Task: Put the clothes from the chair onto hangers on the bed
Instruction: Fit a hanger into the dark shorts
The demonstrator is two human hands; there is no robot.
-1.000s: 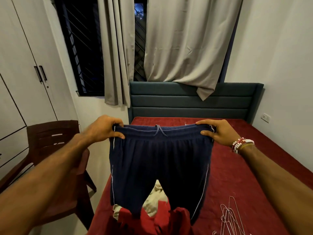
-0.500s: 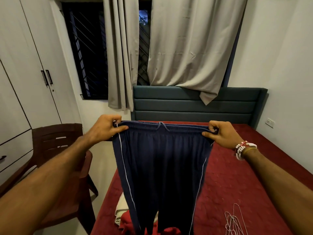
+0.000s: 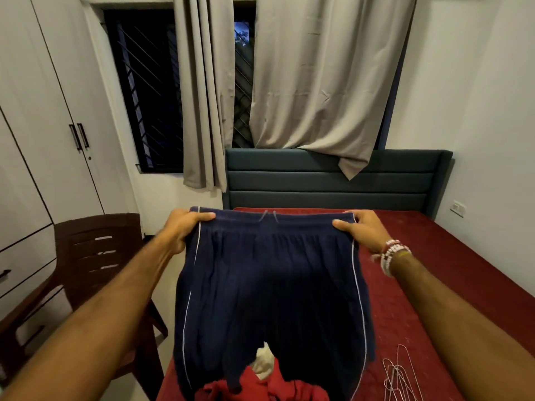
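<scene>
Two hands are holding up a pair of navy pants (image 3: 272, 285) by the waistband — the left hand (image 3: 185, 227) at one corner, the right hand (image 3: 362, 230) at the other, each grip pinching the fabric. The pants are hanging over the near end of the bed (image 3: 434, 270), above a red garment (image 3: 260, 386) and a cream garment (image 3: 263, 361) — wire hangers (image 3: 401, 377) are lying on the bed at right, and the chair (image 3: 95, 256) is standing at left.
</scene>
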